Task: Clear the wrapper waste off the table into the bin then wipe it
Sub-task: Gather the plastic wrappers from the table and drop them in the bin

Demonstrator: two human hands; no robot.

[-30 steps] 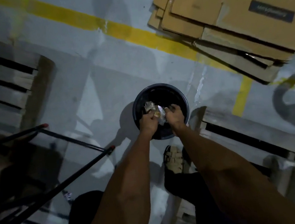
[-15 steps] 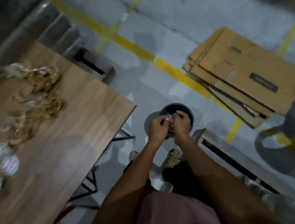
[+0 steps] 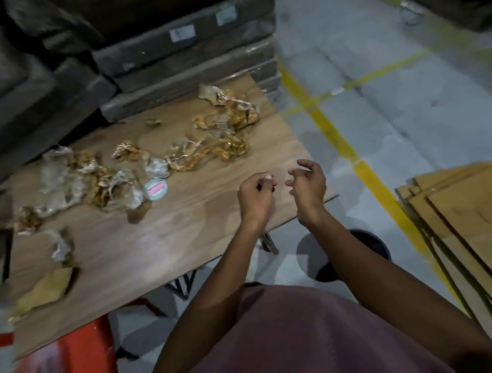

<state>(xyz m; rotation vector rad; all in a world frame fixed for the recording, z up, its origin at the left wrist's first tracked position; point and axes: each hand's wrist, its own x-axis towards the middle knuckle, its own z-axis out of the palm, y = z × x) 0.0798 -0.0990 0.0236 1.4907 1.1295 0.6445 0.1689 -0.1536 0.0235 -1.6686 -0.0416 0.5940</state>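
Head view, 2 hands [image 3: 282, 189] loosely curled, empty, wrapper waste [image 3: 131, 169] left on table [image 3: 159, 246].

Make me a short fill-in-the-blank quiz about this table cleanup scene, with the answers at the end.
1. The crumpled clear and gold wrappers lie on the wooden ___.
2. The round black bin stands on the ___, beside the table.
3. Both the left hand and the right hand hold ___.
4. The round pink and teal sticker lies ___ the wrappers.

Answers: table; floor; nothing; beside
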